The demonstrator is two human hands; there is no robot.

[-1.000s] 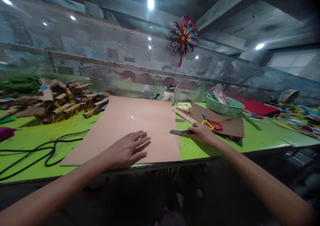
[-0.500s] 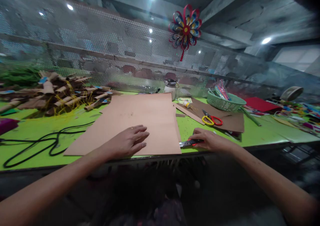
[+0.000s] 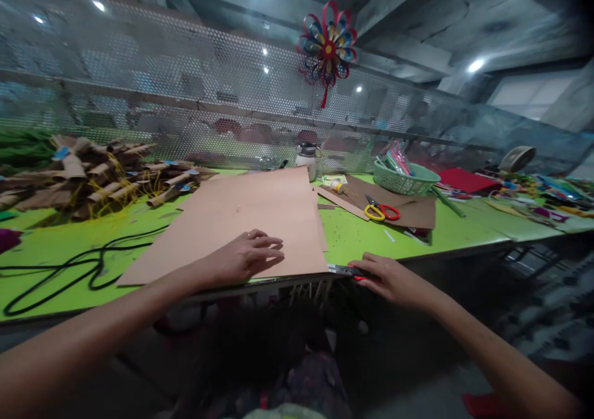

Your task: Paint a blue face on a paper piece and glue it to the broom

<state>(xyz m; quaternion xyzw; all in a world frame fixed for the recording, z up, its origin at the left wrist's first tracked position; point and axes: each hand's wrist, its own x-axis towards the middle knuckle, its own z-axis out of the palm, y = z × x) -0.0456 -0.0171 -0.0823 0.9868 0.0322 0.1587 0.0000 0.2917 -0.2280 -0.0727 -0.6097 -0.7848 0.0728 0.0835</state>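
Observation:
A large sheet of brown cardboard (image 3: pixel 223 221) lies on the green table, with its near edge along the table's front edge. My left hand (image 3: pixel 248 255) rests on the sheet near its front right part, palm down with fingers stretched out. Close to the sheet's near right corner, my right hand (image 3: pixel 385 276) grips a utility knife (image 3: pixel 346 272) with a dark and red handle. Its blade points left and reaches the sheet's corner. Whether the blade touches the cardboard I cannot tell.
Scissors (image 3: pixel 381 212) with yellow and red handles lie on darker cardboard (image 3: pixel 413 211) at the right. Behind them stand a green basket (image 3: pixel 403 181) and a bottle (image 3: pixel 306 159). Bundled cardboard rolls (image 3: pixel 111 184) and a black cord (image 3: pixel 99 258) are on the left.
My right hand has brought the knife from the sheet's right side down toward me, to the near corner. My left hand stays on the sheet. The cardboard's far right corner now lifts slightly.

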